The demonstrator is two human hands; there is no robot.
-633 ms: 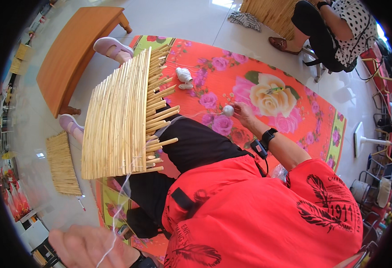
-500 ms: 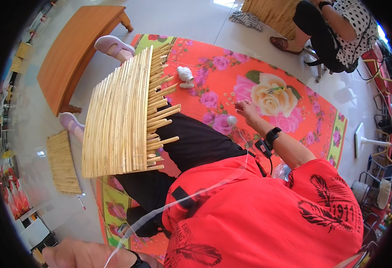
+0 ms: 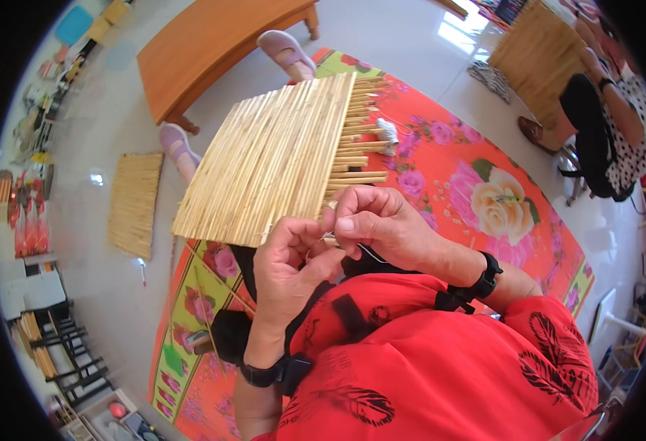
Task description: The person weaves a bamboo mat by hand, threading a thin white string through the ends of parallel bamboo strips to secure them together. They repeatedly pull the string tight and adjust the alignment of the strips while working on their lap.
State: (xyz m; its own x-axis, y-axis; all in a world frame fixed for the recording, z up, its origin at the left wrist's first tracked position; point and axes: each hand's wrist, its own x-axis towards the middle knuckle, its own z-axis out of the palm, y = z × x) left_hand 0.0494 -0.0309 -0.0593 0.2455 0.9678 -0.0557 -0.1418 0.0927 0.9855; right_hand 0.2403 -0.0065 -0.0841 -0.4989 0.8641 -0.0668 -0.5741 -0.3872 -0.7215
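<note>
A mat of pale straw-coloured reeds (image 3: pixel 264 154) lies across my lap, its uneven stalk ends sticking out along the right side. At its near right corner my left hand (image 3: pixel 293 261) and my right hand (image 3: pixel 382 224) meet, fingertips almost touching. Both are closed in a pinch on thin white string, which shows only in short bits between and below the fingers. The fingers hide most of the corner and any knot there. Beyond the stalk ends sits a roll of white string (image 3: pixel 388 137), partly covered by the reeds.
A red floral floor mat (image 3: pixel 440 176) spreads under me. An orange-brown wooden bench (image 3: pixel 205 51) stands beyond my feet. Another reed mat (image 3: pixel 136 202) lies on the tiles at left. At upper right, a seated person in polka dots (image 3: pixel 628 132) has a reed panel (image 3: pixel 536 59).
My left hand has come up from the lower left and my right hand in from the right; they now meet at the mat's corner. The long string stretch has gone from view. The view has shifted.
</note>
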